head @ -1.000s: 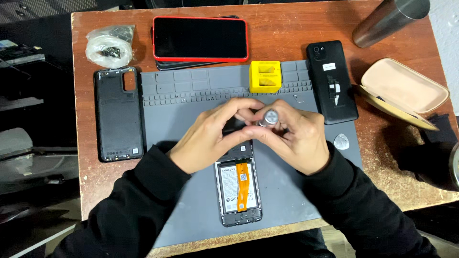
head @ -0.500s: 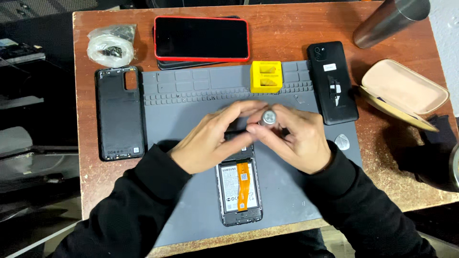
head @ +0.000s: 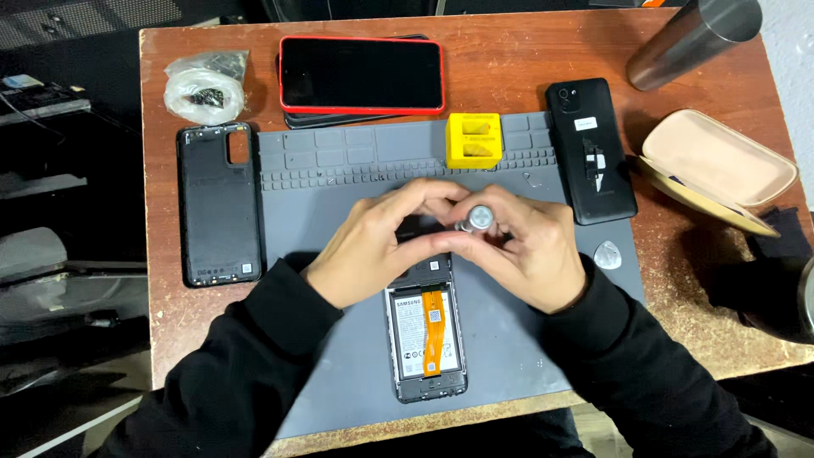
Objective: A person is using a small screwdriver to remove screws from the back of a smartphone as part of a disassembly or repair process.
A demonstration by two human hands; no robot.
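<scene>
**Here, two hands are meeting over an opened phone**

Both hands are coming together above the top end of the opened phone [head: 426, 335], which is lying face down on the grey work mat [head: 339, 373] with its battery and an orange flex strip showing. The right hand [head: 530, 254] is curling its fingers narrowly around a small metal screwdriver [head: 476, 219], whose round silver cap is pointing up at the camera. The left hand [head: 373, 242] is arching over, fingertips touching the right hand's and resting on the phone's upper part; what it is gripping, if anything, cannot be told. Black sleeves are covering both forearms.

The mat is rubbery, with moulded compartments along its far edge, and is lying on a worn reddish wooden table [head: 170, 280]. A yellow plastic block [head: 474, 140] is sitting on the mat. A black back cover [head: 219, 203] is lying to the left, a red-edged phone [head: 362, 75] beyond it, a black phone [head: 591, 151] to the right.
</scene>
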